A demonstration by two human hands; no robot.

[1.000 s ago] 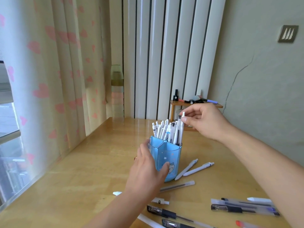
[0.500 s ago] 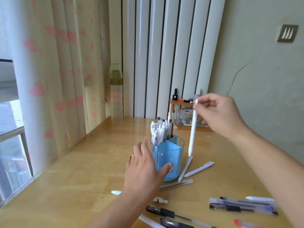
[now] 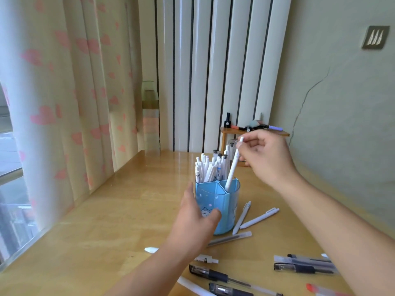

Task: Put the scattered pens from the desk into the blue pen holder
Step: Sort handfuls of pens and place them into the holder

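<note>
White pen [image 3: 232, 167] tilted, tip already in blue pen holder's [image 3: 218, 207] right compartment — your right hand [image 3: 265, 155] pinches its top; left hand [image 3: 197, 218] wraps the holder. Lower along its axis.

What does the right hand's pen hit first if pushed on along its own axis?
Probably the floor of the blue pen holder: the white pen in the right hand already dips into its right-hand compartment; depth there is hidden.

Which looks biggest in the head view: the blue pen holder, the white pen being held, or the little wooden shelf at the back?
1. blue pen holder
2. wooden shelf, though it stands farther off, so unsure
3. white pen, thinnest by far
</note>
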